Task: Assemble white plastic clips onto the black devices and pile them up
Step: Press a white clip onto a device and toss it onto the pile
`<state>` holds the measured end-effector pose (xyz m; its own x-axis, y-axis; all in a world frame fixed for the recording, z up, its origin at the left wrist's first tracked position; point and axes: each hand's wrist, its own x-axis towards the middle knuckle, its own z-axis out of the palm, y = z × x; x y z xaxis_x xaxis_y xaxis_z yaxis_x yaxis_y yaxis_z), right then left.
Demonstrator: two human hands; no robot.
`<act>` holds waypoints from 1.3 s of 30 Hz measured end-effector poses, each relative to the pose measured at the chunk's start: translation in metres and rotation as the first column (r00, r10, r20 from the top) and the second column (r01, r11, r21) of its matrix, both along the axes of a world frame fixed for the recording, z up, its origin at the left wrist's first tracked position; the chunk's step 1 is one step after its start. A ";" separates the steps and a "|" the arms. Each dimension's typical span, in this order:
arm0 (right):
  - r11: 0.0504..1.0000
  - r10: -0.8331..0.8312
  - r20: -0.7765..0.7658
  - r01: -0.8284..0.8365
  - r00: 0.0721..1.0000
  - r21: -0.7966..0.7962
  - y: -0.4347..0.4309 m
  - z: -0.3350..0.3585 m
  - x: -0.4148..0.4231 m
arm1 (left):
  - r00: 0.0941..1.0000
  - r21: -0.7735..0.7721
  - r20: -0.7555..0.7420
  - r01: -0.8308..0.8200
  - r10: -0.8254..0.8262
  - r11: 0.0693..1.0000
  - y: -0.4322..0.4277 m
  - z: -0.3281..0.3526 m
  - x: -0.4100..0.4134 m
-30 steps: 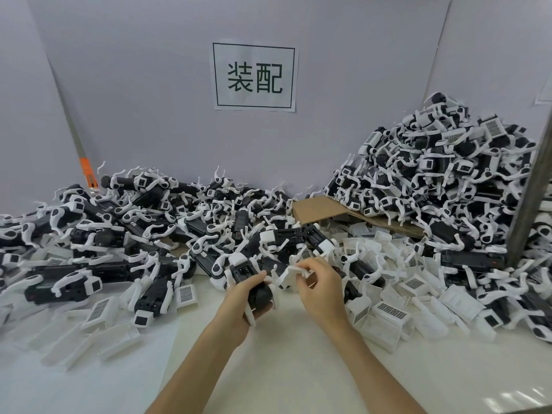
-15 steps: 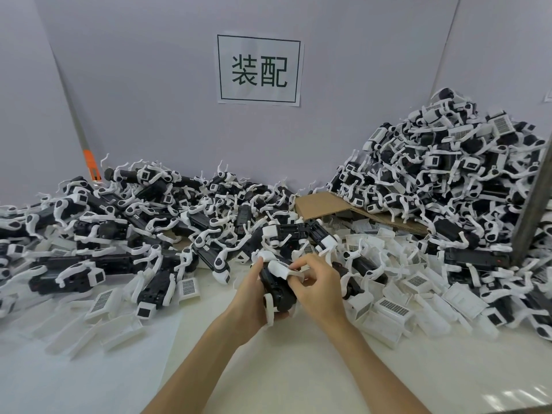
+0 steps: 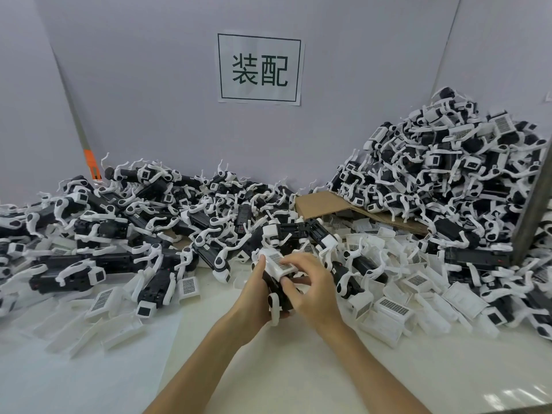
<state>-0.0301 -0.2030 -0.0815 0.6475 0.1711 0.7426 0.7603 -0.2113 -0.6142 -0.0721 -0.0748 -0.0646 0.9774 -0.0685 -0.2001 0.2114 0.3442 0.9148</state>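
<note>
Left hand (image 3: 254, 297): grips the device (image 3: 279, 294) from below and the left, thumb against the clip's left end.
Right hand (image 3: 313, 289): fingers curled over the clip's right end, thumb against the device's side. Both hands are together on the one piece.
Device: black, held just above the table (image 3: 268, 369), near centre, in front of the piles.
Clip (image 3: 276, 262): white, barcode label up, lying along the top of the device. A second ago the right hand pinched it clear of the device. Half a second ago it sat tilted at the device's upper end. The hands have since closed in.
Loose clips (image 3: 391, 307): scattered just right of the hands; more lie at near left.
Left pile (image 3: 119, 210): low spread of clipped devices along the wall.
Right pile (image 3: 448, 180): tall heap of clipped devices, partly resting on cardboard (image 3: 322, 203).
Sign (image 3: 259, 68): white sheet with two characters, on the back wall.
Post (image 3: 534, 213): grey, leaning, at far right.
</note>
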 end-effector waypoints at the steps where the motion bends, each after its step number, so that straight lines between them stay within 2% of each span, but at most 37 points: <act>1: 0.999 0.034 -0.004 -0.034 0.999 -0.034 0.001 -0.001 -0.001 | 1.000 -0.003 0.007 -0.004 0.004 1.000 0.001 -0.002 0.001; 4: 0.995 0.071 -0.010 -0.072 0.997 -0.067 0.004 0.000 -0.003 | 0.999 -0.010 0.023 -0.049 0.049 0.999 0.004 -0.005 0.005; 14: 0.999 0.018 0.009 -0.018 1.000 -0.037 0.005 -0.001 -0.002 | 0.990 0.039 0.114 -0.084 0.079 0.996 0.002 -0.012 0.005; 18: 0.999 0.020 -0.044 -0.022 0.999 -0.038 0.004 -0.002 0.000 | 0.966 0.083 0.177 -0.204 0.187 0.975 0.006 -0.014 0.009; 20: 0.999 0.044 -0.132 -0.047 0.990 -0.020 0.004 -0.003 0.000 | 0.956 0.071 0.196 -0.234 0.217 0.970 0.009 -0.014 0.010; 25: 0.980 0.167 -0.392 -0.109 0.905 0.166 0.003 0.004 0.000 | 0.949 0.077 0.263 -0.201 0.174 0.977 0.008 -0.011 0.008; 30: 0.918 0.388 -0.611 -0.230 0.690 0.324 -0.002 0.012 0.001 | 0.933 0.137 0.343 -0.165 0.109 0.977 0.006 -0.008 0.004; 34: 0.921 0.371 -0.598 -0.197 0.710 0.337 -0.003 0.013 0.000 | 0.914 0.238 0.404 -0.149 0.042 0.960 0.005 -0.008 0.002; 39: 0.927 0.364 -0.640 -0.200 0.677 0.316 -0.001 0.011 0.000 | 0.897 0.319 0.440 -0.104 -0.050 0.942 0.004 -0.008 0.000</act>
